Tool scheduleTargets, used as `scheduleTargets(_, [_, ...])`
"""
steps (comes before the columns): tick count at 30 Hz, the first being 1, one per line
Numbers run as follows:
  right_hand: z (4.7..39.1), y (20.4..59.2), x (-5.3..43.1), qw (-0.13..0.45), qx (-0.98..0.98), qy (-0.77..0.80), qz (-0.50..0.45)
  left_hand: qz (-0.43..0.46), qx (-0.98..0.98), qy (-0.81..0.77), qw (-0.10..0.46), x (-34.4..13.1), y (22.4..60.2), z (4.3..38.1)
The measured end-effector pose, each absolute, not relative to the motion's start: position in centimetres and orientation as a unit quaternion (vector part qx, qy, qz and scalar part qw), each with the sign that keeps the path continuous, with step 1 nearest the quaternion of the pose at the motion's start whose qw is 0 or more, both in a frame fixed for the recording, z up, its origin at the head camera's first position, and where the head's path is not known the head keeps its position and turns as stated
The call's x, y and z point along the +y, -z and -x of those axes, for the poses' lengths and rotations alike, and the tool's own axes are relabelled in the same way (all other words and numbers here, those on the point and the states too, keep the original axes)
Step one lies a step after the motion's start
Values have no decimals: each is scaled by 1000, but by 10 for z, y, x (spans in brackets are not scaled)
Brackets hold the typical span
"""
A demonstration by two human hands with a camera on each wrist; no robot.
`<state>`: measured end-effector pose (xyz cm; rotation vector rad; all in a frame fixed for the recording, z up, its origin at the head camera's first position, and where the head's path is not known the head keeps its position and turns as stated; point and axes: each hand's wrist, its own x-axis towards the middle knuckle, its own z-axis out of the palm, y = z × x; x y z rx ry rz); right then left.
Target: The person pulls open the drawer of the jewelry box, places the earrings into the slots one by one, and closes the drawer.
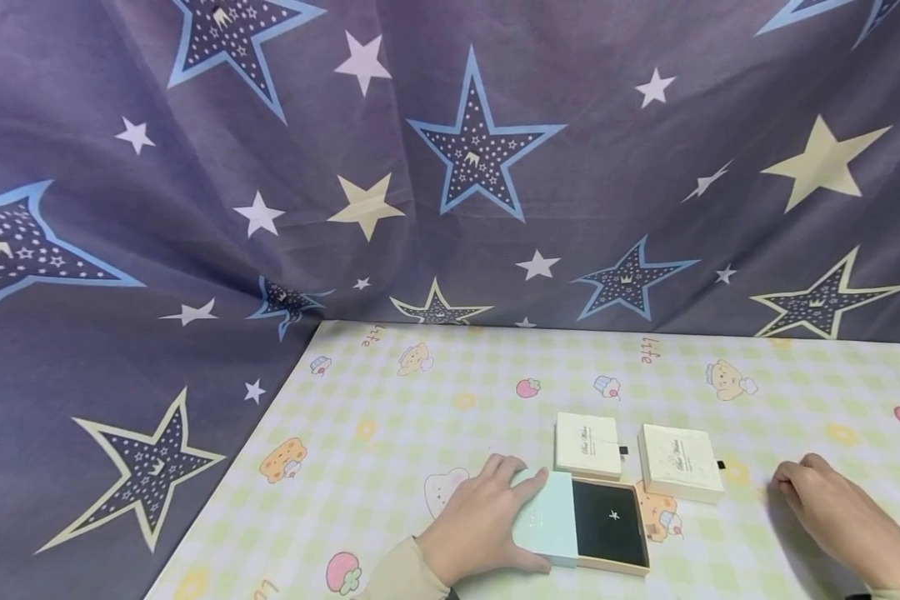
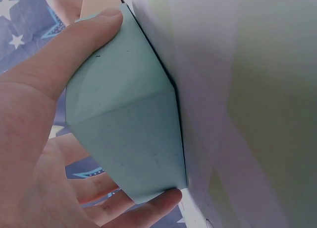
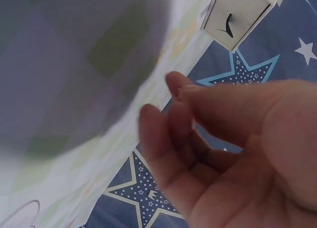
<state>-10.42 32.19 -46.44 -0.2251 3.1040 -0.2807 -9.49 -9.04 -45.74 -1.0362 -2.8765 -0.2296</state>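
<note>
My left hand (image 1: 487, 517) grips the pale turquoise sleeve of a small jewellery box (image 1: 547, 517) from its left end. In the left wrist view the thumb (image 2: 99, 32) lies along one side of the sleeve (image 2: 124, 114) and the fingers reach round the other. The box's drawer (image 1: 610, 525) is slid out to the right, showing a black insert with a small silver star-shaped piece (image 1: 614, 516) on it. My right hand (image 1: 832, 508) is over the cloth to the right, thumb and fingertips close together; I cannot tell whether they pinch something tiny.
Two cream jewellery boxes with black pull tabs stand behind the turquoise one: a left box (image 1: 587, 444) right behind it and a right box (image 1: 680, 462). A green-checked cartoon cloth (image 1: 390, 400) covers the table. A dark star-patterned curtain (image 1: 435, 250) hangs behind and at the left.
</note>
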Motion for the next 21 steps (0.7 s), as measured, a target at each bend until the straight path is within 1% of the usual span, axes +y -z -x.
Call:
scheduleTargets(10, [102, 449, 314, -52, 988, 126, 70, 335, -938, 78, 37, -90, 457, 94])
scheduleTargets(12, [100, 448, 312, -79, 985, 134, 77, 334, -938, 81, 35, -90, 457, 94])
scheduleTargets(17, [96, 447, 302, -169, 970, 143, 106, 335, -938, 81, 38, -90, 458, 94])
scheduleTargets(20, [96, 446, 295, -196, 961, 150, 123, 337, -937, 81, 42, -90, 459, 95])
scheduleTargets(21, [96, 446, 293, -195, 960, 158, 126, 338, -937, 81, 42, -90, 459, 95])
